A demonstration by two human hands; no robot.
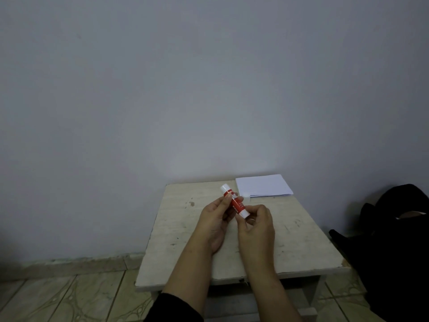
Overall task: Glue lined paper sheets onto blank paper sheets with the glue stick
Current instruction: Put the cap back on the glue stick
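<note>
Glue stick [235,201], red with white ends, is held in the air above the middle of the table [185,247], tilted so that one white end points to the far edge and the other comes toward the person. The left hand [214,223] grips the red body, its fingers curled round it. The right hand [255,225] pinches the nearer white end with fingertips. I cannot tell which end is the cap and which is the turning base.

A small white piece [246,195], perhaps a cap, lies on the table just beside the near left corner of the paper stack [263,185]. This stack of white sheets rests at the far right corner of the table; whether lines are on them cannot be read. A black bag or cloth [394,228] stands to the right of the table.

The step in hand seems to be preparing the stick. To do it well, the left hand should keep the body firm while the right hand turns gently, so only little glue comes out. Too much glue may break or smear the sheets.
</note>
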